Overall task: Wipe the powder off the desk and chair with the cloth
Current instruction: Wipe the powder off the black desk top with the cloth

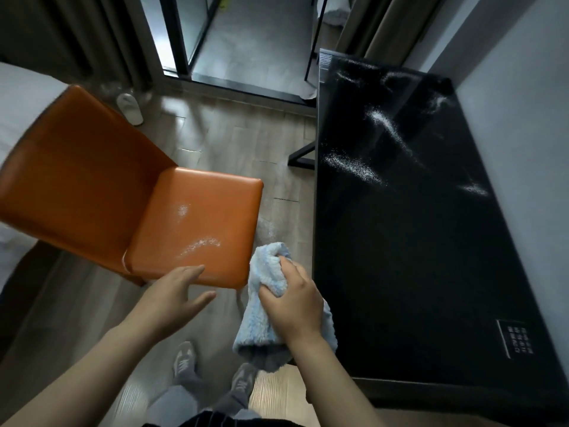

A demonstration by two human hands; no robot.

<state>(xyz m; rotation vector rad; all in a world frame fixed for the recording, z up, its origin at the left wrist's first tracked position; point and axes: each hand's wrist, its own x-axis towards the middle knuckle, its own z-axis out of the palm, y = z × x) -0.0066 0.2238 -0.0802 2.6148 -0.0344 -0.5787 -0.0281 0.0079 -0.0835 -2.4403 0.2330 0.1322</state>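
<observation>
chair (pixel 92 186) back cut by left edge | label (pixel 517 337) print on worktop (pixel 400 257) too small to read | cloth (pixel 264 318) middle hidden under right hand (pixel 292 303)

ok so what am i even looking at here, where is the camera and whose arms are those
There is no machine here. The camera sits on a person's head and looks down, so the two bare arms are that person's own. The right hand grips a bunched light blue cloth. The left hand is open and reaches to the front edge of the orange chair; I cannot tell whether it touches. White powder lies streaked on the seat, and more lies across the black desk on the right. At the bottom are the person's grey shoes, and a white slipper lies on the floor beyond the chair.
</observation>
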